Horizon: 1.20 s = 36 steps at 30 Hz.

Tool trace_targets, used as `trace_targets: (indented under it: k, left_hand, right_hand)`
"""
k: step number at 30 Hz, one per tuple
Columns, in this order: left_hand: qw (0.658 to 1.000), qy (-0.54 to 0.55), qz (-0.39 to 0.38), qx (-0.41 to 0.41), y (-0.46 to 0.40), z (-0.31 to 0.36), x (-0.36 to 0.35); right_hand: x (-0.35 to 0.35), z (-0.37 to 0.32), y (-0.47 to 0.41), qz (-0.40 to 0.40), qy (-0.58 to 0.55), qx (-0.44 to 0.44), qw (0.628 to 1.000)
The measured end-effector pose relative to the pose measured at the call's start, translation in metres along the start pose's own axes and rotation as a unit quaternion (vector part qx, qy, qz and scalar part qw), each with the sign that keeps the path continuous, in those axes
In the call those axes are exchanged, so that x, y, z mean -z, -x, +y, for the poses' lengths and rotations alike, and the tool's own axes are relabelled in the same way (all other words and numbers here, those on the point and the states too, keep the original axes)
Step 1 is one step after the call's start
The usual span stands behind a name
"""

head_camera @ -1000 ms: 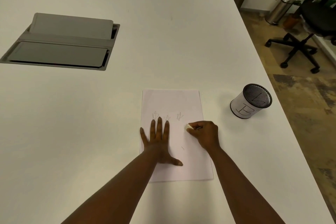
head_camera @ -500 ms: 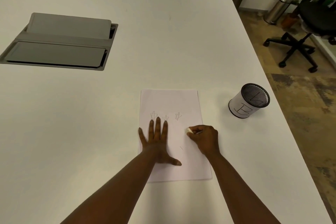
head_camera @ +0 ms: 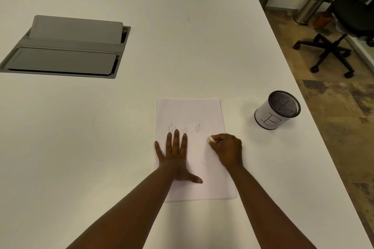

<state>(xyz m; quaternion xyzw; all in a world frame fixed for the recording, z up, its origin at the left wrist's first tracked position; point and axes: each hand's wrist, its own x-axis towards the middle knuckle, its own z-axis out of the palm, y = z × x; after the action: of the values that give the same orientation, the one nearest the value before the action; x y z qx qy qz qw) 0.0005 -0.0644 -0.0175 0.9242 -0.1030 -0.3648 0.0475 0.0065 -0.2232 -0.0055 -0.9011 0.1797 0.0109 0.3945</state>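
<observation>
A white sheet of paper [head_camera: 190,113] lies on the white table [head_camera: 182,46] in front of me, with three small pencilled stars across its middle. My left hand [head_camera: 175,155] presses flat on the sheet's left half, fingers straight and thumb spread. My right hand [head_camera: 228,150] is curled round a small white eraser [head_camera: 211,139], whose tip sits on the paper to the right of the stars. A thin pencil-like sliver shows beside the eraser in the same hand.
A black mesh pen cup [head_camera: 277,110] with a white label marked B stands right of the paper, near the table's right edge. A grey cable hatch [head_camera: 64,48] is set into the table at far left. An office chair [head_camera: 344,32] and two metal bins [head_camera: 309,6] stand on the floor.
My right hand has shifted slightly on the paper with the eraser. My left hand stays flat on the sheet.
</observation>
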Motion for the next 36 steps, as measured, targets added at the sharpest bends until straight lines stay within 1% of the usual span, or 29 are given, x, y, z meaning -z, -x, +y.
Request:
trace_targets:
  k: [5, 7, 8, 10, 12, 14, 19, 20, 22, 24, 25, 27, 29, 31, 34, 36]
  left_hand:
    - [1.000, -0.008, 0.005, 0.008, 0.000, 0.002, 0.000]
    - [1.000, -0.009, 0.007, 0.010, -0.001, 0.002, -0.001]
    - [1.000, -0.008, 0.005, 0.009, -0.001, 0.002, -0.001]
    - [1.000, -0.006, 0.001, 0.004, -0.002, 0.001, -0.001]
    - [1.000, -0.001, 0.001, 0.002, -0.003, 0.000, -0.002]
    - [1.000, 0.008, 0.008, 0.004, -0.003, -0.001, -0.003]
    - [0.998, 0.049, 0.026, -0.019, -0.002, -0.004, -0.004]
    - [0.996, 0.075, 0.040, -0.015, -0.002, -0.007, -0.002]
    - [0.989, 0.118, 0.086, 0.021, -0.006, -0.019, 0.007]
    - [0.986, 0.104, 0.121, 0.047, -0.010, -0.035, 0.019]
    - [0.988, 0.083, 0.124, 0.044, -0.013, -0.042, 0.024]
    - [0.992, 0.059, 0.107, 0.030, -0.018, -0.051, 0.030]
    - [0.994, 0.061, 0.090, 0.026, -0.022, -0.053, 0.031]
    - [0.994, 0.057, 0.091, 0.027, -0.024, -0.053, 0.029]
    - [0.993, 0.045, 0.105, 0.030, -0.026, -0.052, 0.026]
    - [0.994, 0.036, 0.101, 0.029, -0.025, -0.050, 0.025]
  right_hand:
    - [-0.017, 0.001, 0.051, -0.099, 0.005, 0.046, 0.994]
    - [-0.020, 0.000, 0.055, -0.119, 0.014, 0.059, 0.991]
    - [-0.019, 0.000, 0.050, -0.116, 0.020, 0.067, 0.991]
    - [-0.014, -0.002, 0.032, -0.084, 0.028, 0.069, 0.994]
    - [-0.009, -0.007, 0.013, -0.045, 0.023, 0.048, 0.998]
    - [-0.008, -0.010, 0.001, -0.033, 0.023, 0.028, 0.999]
    - [-0.008, -0.009, -0.005, -0.054, 0.038, 0.024, 0.998]
    - [-0.006, -0.009, -0.005, -0.057, 0.035, 0.022, 0.998]
    - [-0.005, -0.009, -0.006, -0.063, 0.026, 0.017, 0.997]
    - [-0.005, -0.010, -0.006, -0.069, 0.025, 0.019, 0.997]
    - [-0.004, -0.010, -0.006, -0.071, 0.019, 0.019, 0.997]
    - [-0.004, -0.009, -0.009, -0.071, -0.011, 0.002, 0.997]
    - [-0.006, -0.012, -0.012, -0.073, -0.064, -0.019, 0.995]
    - [-0.012, -0.019, -0.015, -0.090, -0.105, -0.023, 0.990]
    - [-0.027, -0.032, -0.019, -0.137, -0.089, 0.009, 0.987]
    - [-0.033, -0.038, -0.024, -0.146, -0.070, 0.026, 0.987]
